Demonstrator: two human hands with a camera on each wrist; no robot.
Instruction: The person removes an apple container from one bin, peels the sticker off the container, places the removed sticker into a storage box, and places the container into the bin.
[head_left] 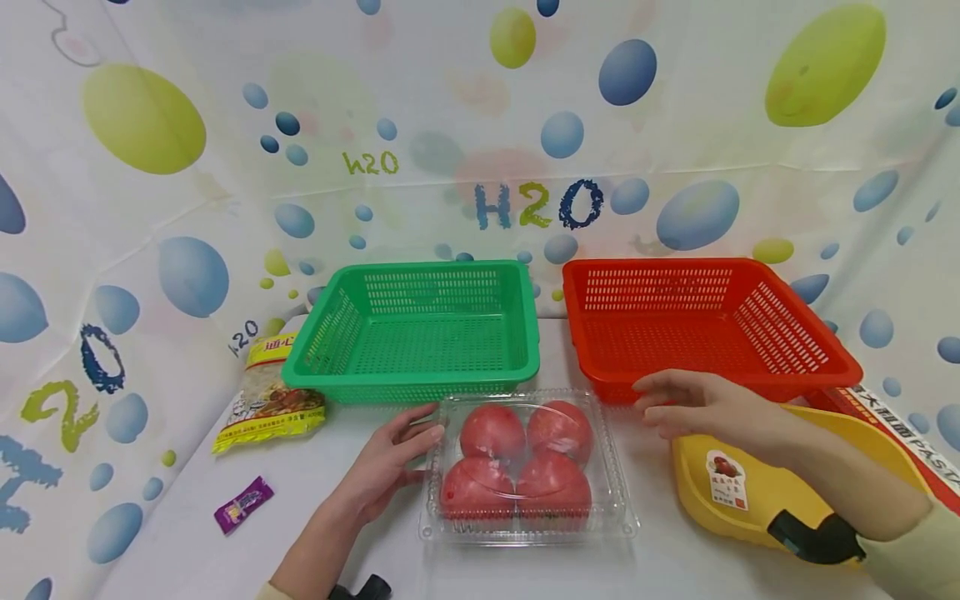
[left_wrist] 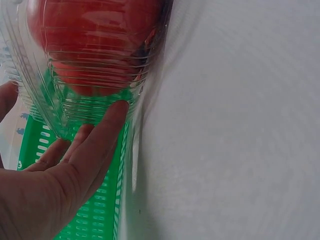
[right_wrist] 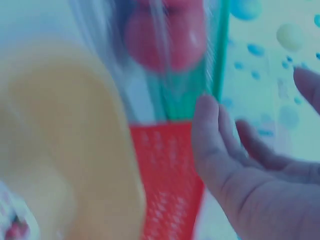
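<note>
A clear plastic clamshell box (head_left: 611, 467) with several red tomatoes (head_left: 491, 432) inside lies on the white table, its lid down. At its left side my left hand (head_left: 386, 458) has relaxed fingers against or very near the wall; the left wrist view puts the fingertips (left_wrist: 119, 111) by the ribbed plastic. My right hand (head_left: 697, 406) is in the air right of the box, fingers loosely extended, holding nothing. It hovers between the red basket (head_left: 592, 383) and the yellow basin (head_left: 693, 508). The right wrist view is blurred.
A green basket (head_left: 420, 385) stands behind the box. To the left lie a yellow-edged food bag (head_left: 273, 400) and a small purple packet (head_left: 243, 505). A red package marked PAST (head_left: 911, 433) lies partly behind the basin. A dotted cloth hangs at the back.
</note>
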